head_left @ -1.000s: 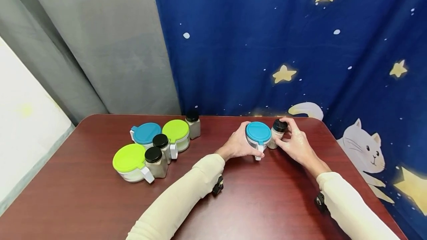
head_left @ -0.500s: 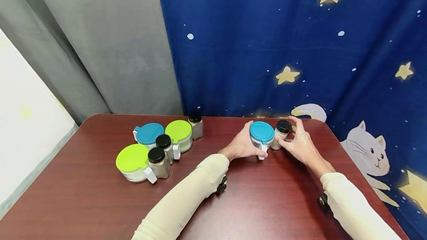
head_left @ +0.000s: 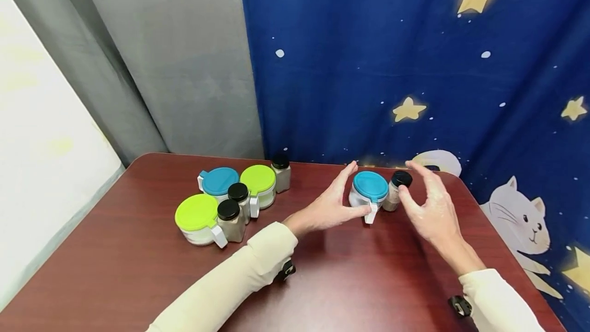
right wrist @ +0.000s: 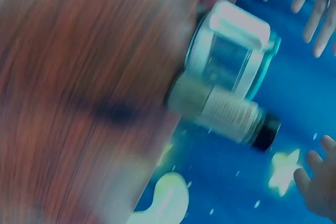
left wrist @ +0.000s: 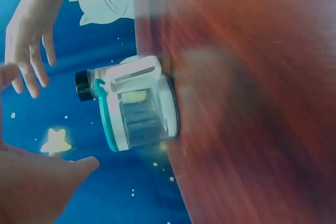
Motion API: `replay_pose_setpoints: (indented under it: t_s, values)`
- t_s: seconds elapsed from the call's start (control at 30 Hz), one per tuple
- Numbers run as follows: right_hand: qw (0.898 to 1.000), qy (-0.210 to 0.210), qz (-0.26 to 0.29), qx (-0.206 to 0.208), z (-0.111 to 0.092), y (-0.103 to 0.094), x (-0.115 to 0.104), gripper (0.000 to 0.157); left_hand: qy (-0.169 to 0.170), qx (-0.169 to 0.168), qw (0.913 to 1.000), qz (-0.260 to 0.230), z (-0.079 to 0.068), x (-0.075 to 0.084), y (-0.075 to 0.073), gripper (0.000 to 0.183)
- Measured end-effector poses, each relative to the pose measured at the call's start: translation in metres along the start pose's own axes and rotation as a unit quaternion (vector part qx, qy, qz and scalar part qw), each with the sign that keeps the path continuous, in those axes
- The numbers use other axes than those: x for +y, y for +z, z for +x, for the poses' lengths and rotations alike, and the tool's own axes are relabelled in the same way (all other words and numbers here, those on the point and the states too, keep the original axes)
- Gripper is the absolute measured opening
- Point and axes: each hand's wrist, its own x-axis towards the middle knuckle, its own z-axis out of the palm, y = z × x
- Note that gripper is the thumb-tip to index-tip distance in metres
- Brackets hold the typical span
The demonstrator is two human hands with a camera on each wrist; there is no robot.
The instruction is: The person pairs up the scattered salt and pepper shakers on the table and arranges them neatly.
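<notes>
A clear seasoning pot with a blue lid and white handle stands upright near the table's far edge. Close against its right side is a small spice jar with a black cap; the right wrist view shows a label on the jar. My left hand is spread to the left of the pot, its thumb overlapping the handle in the head view. The left wrist view shows a gap between that hand and the pot. To the right of the spice jar my right hand is spread, holding nothing.
On the left stand two green-lidded pots, a blue-lidded pot and black-capped jars, grouped closely. Another black-capped jar is at the far edge. Curtains hang behind the table.
Both hands have let go: the left has drawn back leftward from the blue-lidded pot, the right rightward from the spice jar. The pot and jar stay side by side. The head view has shifted.
</notes>
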Motion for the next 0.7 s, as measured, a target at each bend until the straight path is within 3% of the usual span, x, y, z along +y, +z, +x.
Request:
replay_pose_setpoints:
  t_s: [0.17,0.4,0.57,0.7]
  values:
    - [0.999,0.003,0.028,-0.040,-0.014,0.008,-0.034,0.066,0.015,-0.001,0.9993,-0.034,-0.033,0.006,-0.004,0.085]
    - [0.988,0.015,0.083,-0.127,-0.055,0.022,-0.079,0.070,0.084,-0.031,0.9948,0.048,-0.123,0.026,-0.016,0.079]
    - [0.972,-0.017,0.092,-0.215,-0.057,0.056,-0.110,0.070,0.111,-0.007,0.9909,0.075,-0.185,0.021,-0.046,0.073]
    - [0.964,-0.054,0.047,-0.256,-0.051,0.094,-0.134,0.074,0.146,0.054,0.9800,0.124,-0.209,0.011,-0.088,0.076]
